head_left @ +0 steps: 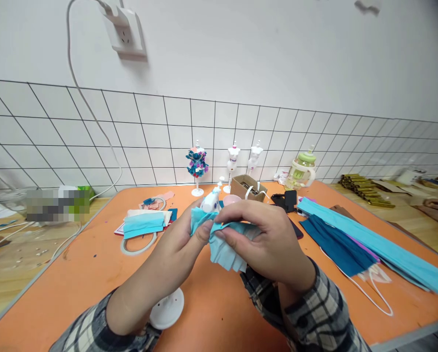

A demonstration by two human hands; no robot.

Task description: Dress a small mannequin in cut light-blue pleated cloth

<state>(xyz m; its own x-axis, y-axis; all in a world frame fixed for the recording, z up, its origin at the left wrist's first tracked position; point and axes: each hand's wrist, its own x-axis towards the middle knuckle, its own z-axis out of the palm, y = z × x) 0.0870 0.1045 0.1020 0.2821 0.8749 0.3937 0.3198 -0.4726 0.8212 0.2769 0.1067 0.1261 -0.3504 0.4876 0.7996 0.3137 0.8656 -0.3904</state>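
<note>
I see the left hand (pixel 180 242) clasp a mannequin (pixel 211 199) and blue cloth (pixel 226 250); the right hand (pixel 272 237) pinches the cloth's folds.

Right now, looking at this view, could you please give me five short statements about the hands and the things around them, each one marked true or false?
1. The left hand and the right hand both grip light blue pleated cloth. True.
2. The green-lidded bottle stands left of the three standing mannequins. False: the bottle is right of the mannequins.
3. The tabletop is orange. True.
4. All three standing mannequins are undecorated. False: the leftmost mannequin wears blue and purple decoration.
5. The wall socket is above the grid-lined wall area. True.
</note>
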